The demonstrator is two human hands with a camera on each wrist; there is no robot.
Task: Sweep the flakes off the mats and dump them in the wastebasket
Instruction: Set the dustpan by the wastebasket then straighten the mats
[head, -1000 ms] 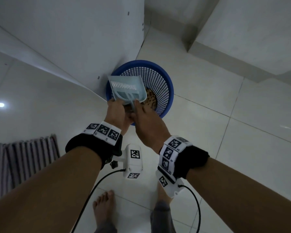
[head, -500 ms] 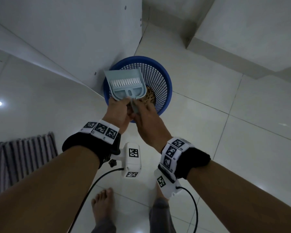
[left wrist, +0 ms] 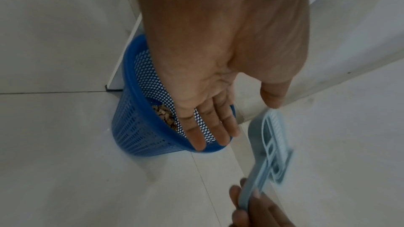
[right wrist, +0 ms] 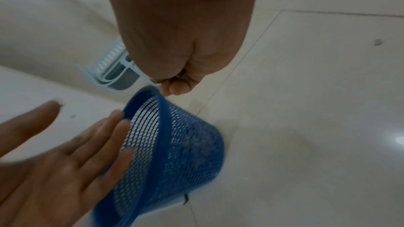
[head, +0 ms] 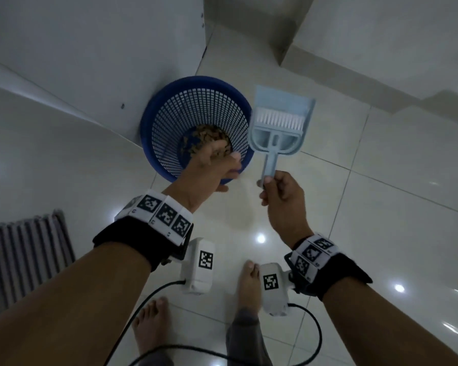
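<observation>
A blue mesh wastebasket [head: 167, 107] stands on the tiled floor against a white cabinet, with brown flakes [head: 208, 134] at its bottom. My right hand [head: 276, 190] grips the handle of a pale blue dustpan [head: 280, 120] with a small brush nested in it, held just right of the basket. My left hand [head: 212, 167] hovers over the basket's near rim with fingers straight and holds nothing. The left wrist view shows the basket [left wrist: 140, 132], the flakes [left wrist: 164, 115] and the dustpan [left wrist: 268, 146]. The right wrist view shows the basket [right wrist: 186, 148] and the dustpan [right wrist: 109, 68].
A striped mat [head: 24, 257] lies at the left on the floor. A white cabinet [head: 90, 62] rises behind the basket and a low white step [head: 381, 48] runs along the far right. My bare feet [head: 148, 328] and trailing black cables [head: 312, 336] are below my arms.
My right hand has carried the dustpan and brush from above the basket to its right side. My left hand has let go of the dustpan and now hovers spread over the basket.
</observation>
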